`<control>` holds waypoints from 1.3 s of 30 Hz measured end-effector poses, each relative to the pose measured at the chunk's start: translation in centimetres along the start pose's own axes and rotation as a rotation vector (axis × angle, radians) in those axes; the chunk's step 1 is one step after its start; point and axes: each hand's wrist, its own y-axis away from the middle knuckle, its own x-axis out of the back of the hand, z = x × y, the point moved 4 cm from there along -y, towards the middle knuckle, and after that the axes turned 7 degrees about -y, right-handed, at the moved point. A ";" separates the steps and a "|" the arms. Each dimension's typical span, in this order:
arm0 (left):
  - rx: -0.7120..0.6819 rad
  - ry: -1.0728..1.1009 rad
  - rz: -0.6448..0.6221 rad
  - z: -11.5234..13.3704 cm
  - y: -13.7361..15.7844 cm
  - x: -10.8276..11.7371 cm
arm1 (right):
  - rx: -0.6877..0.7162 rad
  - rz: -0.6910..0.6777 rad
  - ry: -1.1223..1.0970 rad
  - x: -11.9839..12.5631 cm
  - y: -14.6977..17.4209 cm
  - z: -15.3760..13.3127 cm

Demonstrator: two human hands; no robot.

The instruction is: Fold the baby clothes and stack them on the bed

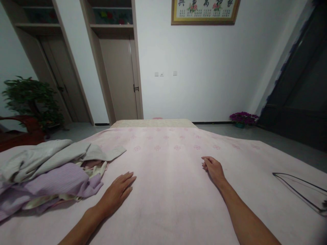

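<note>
My left hand lies flat on a pale pink sheet, fingers stretched out and holding nothing. Just left of it is a heap of loose clothes, with a lilac ribbed garment below and a light grey garment on top. Further right, my right hand rests on the sheet with its fingers curled in, and nothing shows in them. Beyond that hand, at the right edge, lies a thin black hanger, partly cut off by the frame.
A beige-covered edge borders the far end of the sheet. Behind stand a white wall, a closed door and a framed picture. A leafy plant and a red wooden chair are left; purple flowers are right.
</note>
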 end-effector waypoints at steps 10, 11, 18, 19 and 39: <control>0.021 0.041 0.014 0.1 0.1 0.3 | 0.039 -0.015 0.122 0.1 0.5 -0.5; 0.022 0.046 0.015 0.1 0.1 0.3 | 0.043 -0.016 0.146 0.1 0.6 -0.6; 0.028 0.050 0.004 0.0 0.2 0.0 | 0.093 -0.028 0.401 0.0 1.0 -1.5; 0.028 0.051 0.002 -0.1 0.2 -0.1 | 0.098 -0.029 0.425 0.0 1.1 -1.6; 0.013 0.037 0.015 0.6 -0.2 1.4 | 0.191 -0.232 1.259 -1.8 1.6 0.9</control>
